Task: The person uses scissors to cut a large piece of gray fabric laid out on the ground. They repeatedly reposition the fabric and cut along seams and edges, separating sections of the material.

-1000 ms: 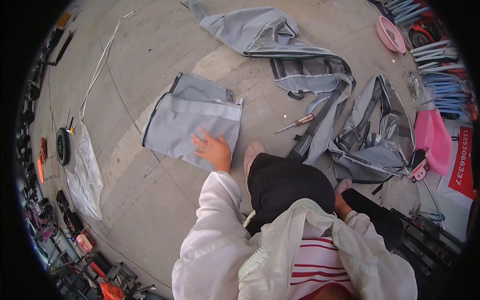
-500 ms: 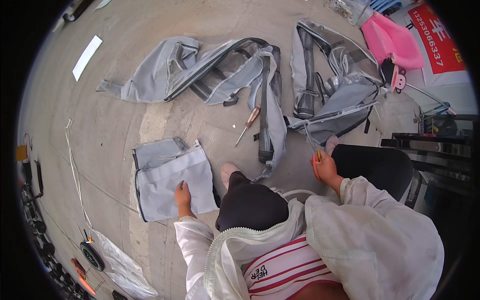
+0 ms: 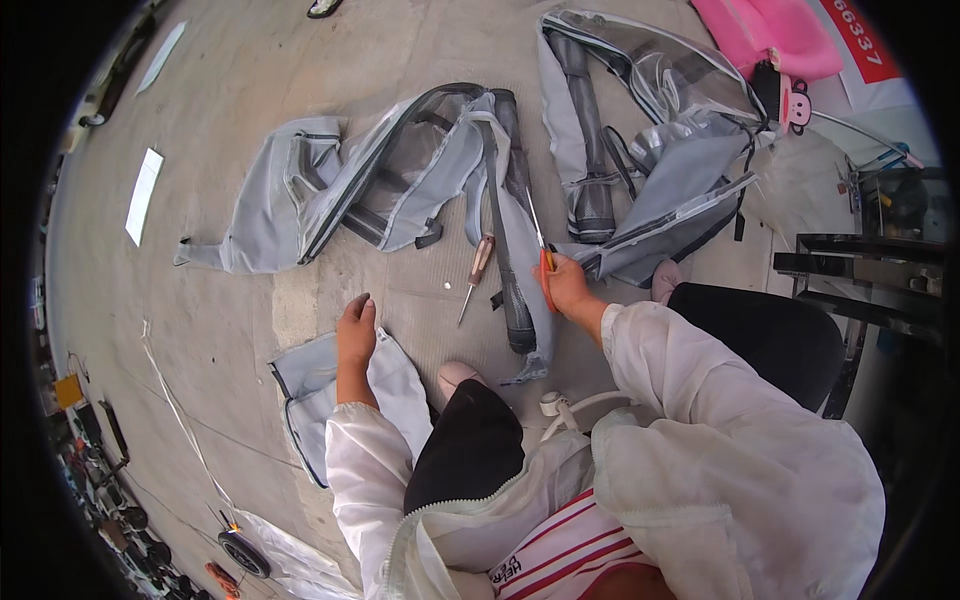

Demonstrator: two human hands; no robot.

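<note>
My right hand (image 3: pixel 575 285) grips a pair of scissors (image 3: pixel 546 272) by the orange handles. Their blades point away from me and lie over the edge of a long grey fabric-and-mesh cover (image 3: pixel 400 180) spread on the floor. Whether they touch the cloth, I cannot tell. My left hand (image 3: pixel 357 325) is open and seems to hold nothing; its fingers stretch forward above the floor, just past a folded grey fabric piece (image 3: pixel 390 375). Between my hands lies a screwdriver (image 3: pixel 480 262) with a brown handle.
A second grey cover with clear panels (image 3: pixel 680 180) lies at the far right, near a pink seat (image 3: pixel 775 40). A black metal frame (image 3: pixel 820 265) stands on the right. A small wheel (image 3: pixel 243 553) and white sheeting (image 3: pixel 300 560) are at the lower left.
My right hand has brought the scissors left, from the second cover to the long grey one. My left hand has moved forward off the folded fabric. The view has also shifted.
</note>
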